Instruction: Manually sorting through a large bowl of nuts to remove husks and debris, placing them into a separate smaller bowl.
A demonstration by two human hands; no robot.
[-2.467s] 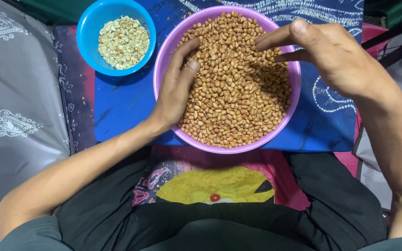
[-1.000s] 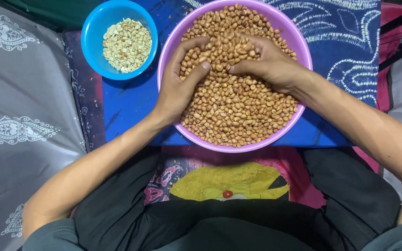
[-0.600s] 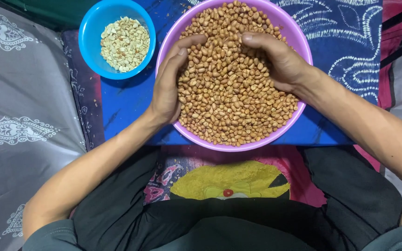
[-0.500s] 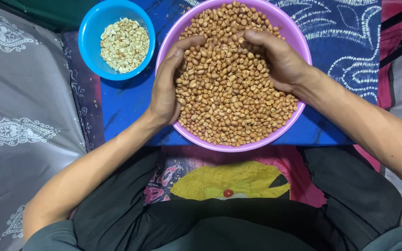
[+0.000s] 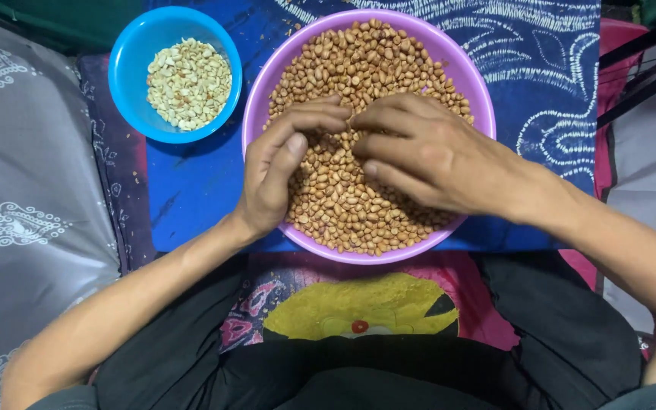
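A large purple bowl [image 5: 256, 99] heaped with brown-skinned peanuts [image 5: 370, 61] sits in front of me on a blue cloth. My left hand [image 5: 279, 171] lies over the bowl's left side, palm down, fingers curled onto the nuts. My right hand [image 5: 427, 156] rests flat on the middle of the heap, fingers spread and pointing left. The fingertips of both hands meet near the bowl's centre. Whether either hand pinches a nut is hidden. A smaller blue bowl [image 5: 127, 72] holding pale skinned peanut pieces [image 5: 189, 74] stands to the upper left.
The bowls stand on a blue patterned cloth [image 5: 191, 190] over a low surface. Grey patterned fabric [image 5: 24, 190] spreads to the left, pink and grey fabric to the right. My lap in dark clothing [image 5: 358, 349] fills the bottom of the view.
Both hands had been cupping the peanuts from the bowl's sides; they have come together and lie flat on the heap, fingertips touching at the centre. The view has shifted slightly.
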